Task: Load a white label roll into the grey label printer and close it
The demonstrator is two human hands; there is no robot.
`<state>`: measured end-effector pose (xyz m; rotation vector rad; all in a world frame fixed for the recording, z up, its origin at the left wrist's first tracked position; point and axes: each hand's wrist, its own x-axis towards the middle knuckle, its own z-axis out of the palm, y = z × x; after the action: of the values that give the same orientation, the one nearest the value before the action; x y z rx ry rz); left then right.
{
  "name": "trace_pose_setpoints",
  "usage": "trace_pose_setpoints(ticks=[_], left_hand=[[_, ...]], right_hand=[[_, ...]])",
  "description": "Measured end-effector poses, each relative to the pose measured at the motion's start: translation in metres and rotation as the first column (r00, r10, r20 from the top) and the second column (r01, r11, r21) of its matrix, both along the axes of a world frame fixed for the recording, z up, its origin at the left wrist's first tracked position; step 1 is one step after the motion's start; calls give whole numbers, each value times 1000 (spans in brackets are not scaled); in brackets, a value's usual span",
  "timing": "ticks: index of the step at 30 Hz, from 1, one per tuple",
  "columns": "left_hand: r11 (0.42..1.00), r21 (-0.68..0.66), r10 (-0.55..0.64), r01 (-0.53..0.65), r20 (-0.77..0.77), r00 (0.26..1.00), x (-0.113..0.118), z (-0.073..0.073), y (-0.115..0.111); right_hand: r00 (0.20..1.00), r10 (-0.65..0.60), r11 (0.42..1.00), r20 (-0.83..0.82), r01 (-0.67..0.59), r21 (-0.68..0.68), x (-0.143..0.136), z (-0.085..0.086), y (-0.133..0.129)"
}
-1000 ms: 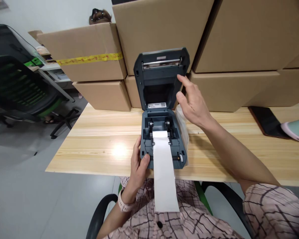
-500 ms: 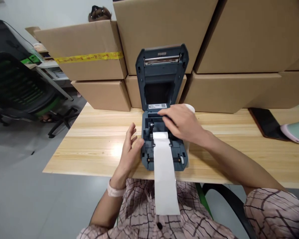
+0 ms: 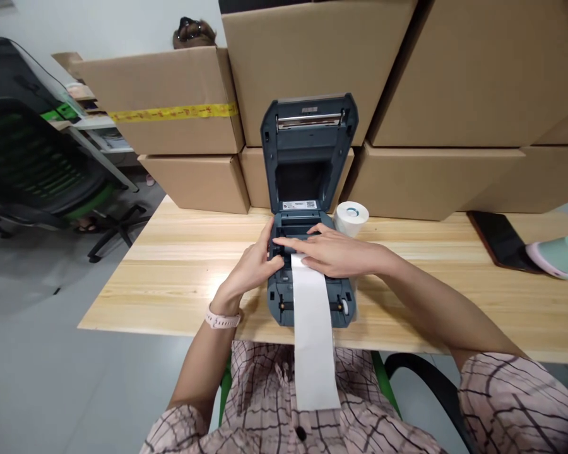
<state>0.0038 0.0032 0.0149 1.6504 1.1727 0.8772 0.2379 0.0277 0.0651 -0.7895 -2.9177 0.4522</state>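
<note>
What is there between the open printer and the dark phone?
In the head view, a white roll stands between them, close beside the printer; the right forearm extends there too.

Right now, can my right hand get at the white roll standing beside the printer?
Likely yes: the white roll stands close beyond your right hand, its top uncovered, though that hand would first leave the open printer.

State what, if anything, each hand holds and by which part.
Cannot be told: left hand touches the printer at its left edge; right hand overlaps its interior.
</note>
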Motion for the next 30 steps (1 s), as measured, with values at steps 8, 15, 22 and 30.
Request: trace_pose_setpoints(ticks=[8, 15, 22, 30], left_hand=[[995, -82, -35, 52, 193, 981, -3, -7, -1], [996, -64, -42, 55, 193, 980, -4, -11, -3], [999, -31, -32, 37, 130, 991, -5, -14, -2], [997, -52, -45, 54, 163, 986, -3, -8, -3]], right_hand=[[915, 12, 887, -403, -196, -419, 33, 15, 2], [716, -394, 847, -577, 38, -531, 147, 15, -17], [575, -738, 625, -354, 384, -679, 186, -56, 0], [593, -736, 606, -326, 364, -707, 191, -50, 15]])
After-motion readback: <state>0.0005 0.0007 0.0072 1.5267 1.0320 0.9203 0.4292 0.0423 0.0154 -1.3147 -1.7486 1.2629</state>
